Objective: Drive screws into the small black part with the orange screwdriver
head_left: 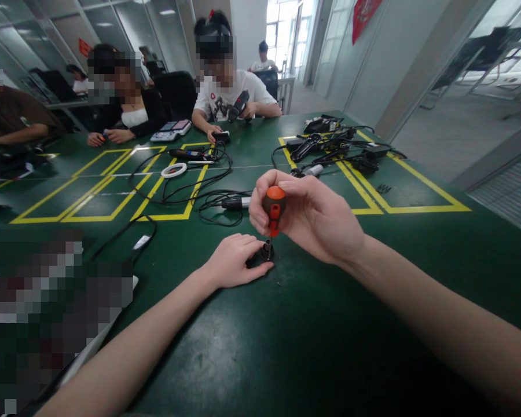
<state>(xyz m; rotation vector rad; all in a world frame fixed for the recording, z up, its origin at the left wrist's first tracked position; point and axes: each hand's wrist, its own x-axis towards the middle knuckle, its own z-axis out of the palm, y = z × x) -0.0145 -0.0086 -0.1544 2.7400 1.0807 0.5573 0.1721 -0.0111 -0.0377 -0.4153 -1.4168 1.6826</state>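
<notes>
An orange and dark grey screwdriver (275,211) stands nearly upright in my right hand (316,214), its fingers closed round the handle. The metal shaft points down into a small black round part (267,251) on the green table. My left hand (237,260) lies low on the table, thumb and fingers closed about that part from the left. Whether the tip touches a screw is too small to tell.
The green table (226,353) carries yellow tape frames. Black cables and a white tape roll (173,170) lie ahead to the left. Tangled black devices (325,145) lie ahead to the right. A person (232,87) opposite holds a power drill (238,106); others sit to the left.
</notes>
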